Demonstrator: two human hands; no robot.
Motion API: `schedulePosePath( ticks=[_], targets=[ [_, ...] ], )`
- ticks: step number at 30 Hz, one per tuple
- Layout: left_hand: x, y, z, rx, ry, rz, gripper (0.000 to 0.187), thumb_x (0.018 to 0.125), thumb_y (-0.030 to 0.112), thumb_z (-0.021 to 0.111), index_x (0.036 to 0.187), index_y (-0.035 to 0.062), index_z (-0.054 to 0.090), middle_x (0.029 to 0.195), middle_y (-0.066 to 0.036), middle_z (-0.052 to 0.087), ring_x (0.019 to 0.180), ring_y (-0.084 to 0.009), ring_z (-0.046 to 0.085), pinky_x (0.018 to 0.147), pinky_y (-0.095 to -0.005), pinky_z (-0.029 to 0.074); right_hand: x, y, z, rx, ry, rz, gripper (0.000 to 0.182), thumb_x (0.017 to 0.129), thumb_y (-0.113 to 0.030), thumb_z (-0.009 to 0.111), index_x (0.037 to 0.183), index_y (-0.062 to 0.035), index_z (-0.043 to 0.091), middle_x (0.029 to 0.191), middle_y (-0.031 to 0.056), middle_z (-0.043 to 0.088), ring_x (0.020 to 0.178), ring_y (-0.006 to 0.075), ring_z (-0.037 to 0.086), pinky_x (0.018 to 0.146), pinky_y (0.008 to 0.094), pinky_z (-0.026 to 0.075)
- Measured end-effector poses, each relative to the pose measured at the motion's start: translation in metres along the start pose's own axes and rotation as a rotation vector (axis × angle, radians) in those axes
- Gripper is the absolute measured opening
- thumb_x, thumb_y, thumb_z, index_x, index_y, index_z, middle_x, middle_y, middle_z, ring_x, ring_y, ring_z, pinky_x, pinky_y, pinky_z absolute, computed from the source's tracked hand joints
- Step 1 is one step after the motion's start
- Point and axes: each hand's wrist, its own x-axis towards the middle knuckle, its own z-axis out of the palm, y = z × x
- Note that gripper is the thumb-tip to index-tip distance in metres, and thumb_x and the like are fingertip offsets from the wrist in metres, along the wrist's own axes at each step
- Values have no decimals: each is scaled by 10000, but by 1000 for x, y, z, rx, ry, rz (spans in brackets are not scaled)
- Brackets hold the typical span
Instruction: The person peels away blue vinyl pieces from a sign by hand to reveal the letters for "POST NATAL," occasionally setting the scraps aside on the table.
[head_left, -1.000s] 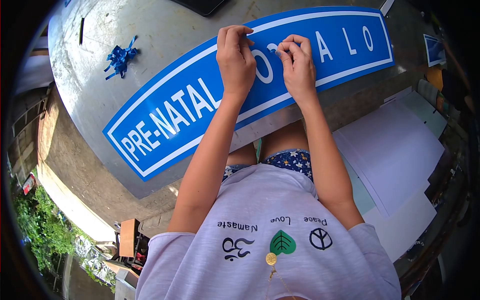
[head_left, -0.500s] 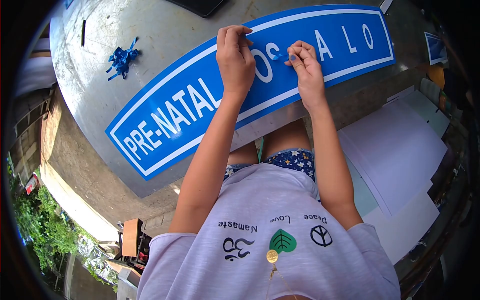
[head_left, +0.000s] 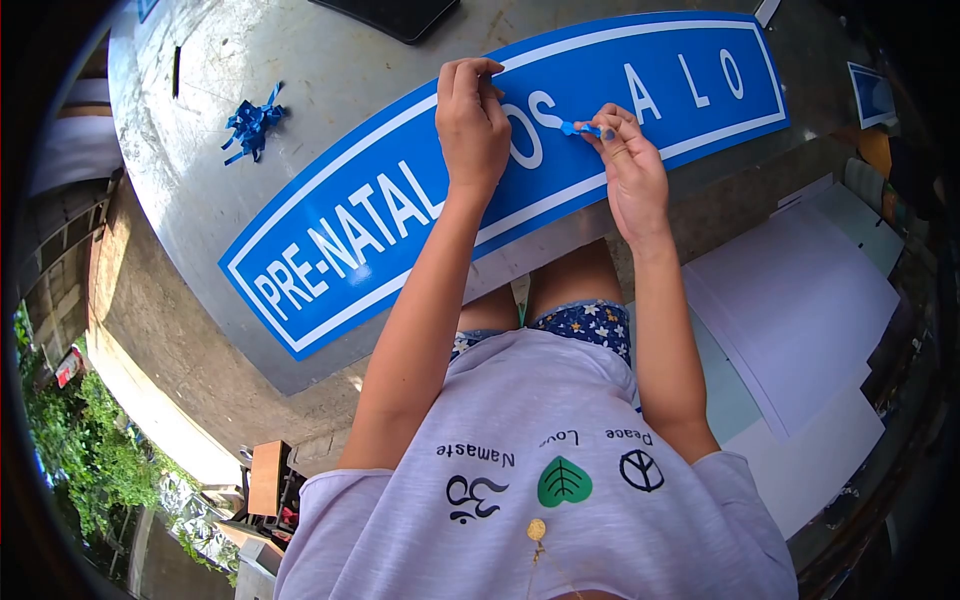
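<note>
A long curved blue sign (head_left: 590,170) with white letters and a white border lies on a metal table. My left hand (head_left: 472,130) rests on its middle, fingers loosely bent and the fingertips near the upper edge, covering some lettering. Between the thumb and fingers of my right hand (head_left: 635,165) is a thin blue vinyl strip (head_left: 580,129), pinched just beside the white S (head_left: 543,108). The strip's free end reaches toward that letter.
On the metal table (head_left: 205,190), a tangle of blue vinyl scraps (head_left: 253,125) lies left of the sign. A black flat device (head_left: 405,15) sits at the far edge. White sheets (head_left: 790,300) are stacked at the right, below a small blue-and-white card (head_left: 872,95).
My right hand has moved a little right and toward me with the blue strip, and more of the white S shows. My left hand stays at the same place on the sign.
</note>
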Motion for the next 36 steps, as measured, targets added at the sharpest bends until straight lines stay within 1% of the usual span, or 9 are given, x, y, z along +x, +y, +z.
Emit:
schedulePosePath(
  ticks=[3, 5, 7, 9, 15, 20, 29, 33, 36],
  targets=[
    [0, 1, 0, -10, -14, -17, 153, 872, -93, 483, 943, -17, 595, 954, -130, 577, 696, -209, 634, 650, -314, 513, -9, -4, 2, 9, 12, 0, 201, 996, -102, 491, 1076, 37, 611, 1189, 68, 454, 1099, 171, 537, 1051, 347, 395],
    [0, 1, 0, -4, -16, -14, 154, 872, -93, 483, 943, -17, 596, 956, -130, 578, 697, -209, 635, 650, -315, 514, -16, -7, 6, -14, 46, -9, 189, 976, -130, 547, 1026, 28, 637, 1180, 55, 469, 1047, 142, 557, 996, 291, 438],
    [0, 1, 0, 2, -20, -9, 155, 872, -94, 482, 944, -17, 597, 958, -129, 579, 697, -209, 636, 650, -315, 514, -22, -11, 9, -13, 51, -10, 188, 976, -131, 548, 1025, 28, 636, 1177, 53, 469, 1051, 139, 550, 993, 288, 433],
    [0, 1, 1, 15, -11, -14, 133, 903, -73, 495, 944, -11, 605, 922, -101, 588, 713, -163, 634, 624, -265, 495, -25, -12, 9, -10, 55, -12, 188, 976, -133, 549, 1023, 28, 635, 1174, 50, 468, 1055, 136, 543, 990, 285, 427],
    [0, 3, 1, 16, -21, -24, 128, 908, -65, 495, 947, -10, 604, 920, -100, 586, 711, -162, 630, 628, -263, 494, -30, -14, 13, -136, 39, -63, 163, 970, -124, 558, 995, 21, 628, 1154, 48, 472, 1045, 131, 507, 964, 268, 402],
    [0, 3, 0, 23, -25, -27, 131, 906, -68, 493, 947, -9, 603, 919, -99, 585, 709, -161, 628, 630, -266, 496, -30, -22, 21, -248, 51, -102, 156, 967, -103, 552, 977, 35, 621, 1136, 53, 481, 995, 122, 514, 898, 248, 429],
    [0, 3, 0, 23, -25, -26, 135, 902, -70, 493, 945, -6, 603, 916, -98, 585, 709, -160, 629, 630, -268, 498, -16, -36, 33, -409, 56, -115, 120, 935, -56, 577, 923, 53, 626, 1089, 65, 506, 877, 133, 562, 774, 251, 488],
    [0, 3, 1, 10, -24, -32, 131, 900, -70, 497, 942, -6, 603, 914, -96, 585, 706, -161, 629, 629, -269, 498, -10, -42, 37, -469, 65, -120, 122, 932, -47, 579, 913, 65, 623, 1078, 69, 510, 860, 136, 581, 778, 261, 500],
    [0, 4, 1, 0, -22, -38, 133, 895, -75, 498, 941, -6, 603, 911, -96, 585, 702, -164, 629, 627, -268, 496, -5, -45, 41, -387, 92, -80, 130, 931, -39, 576, 911, 82, 620, 1078, 73, 506, 857, 140, 601, 790, 271, 527]
  ],
)
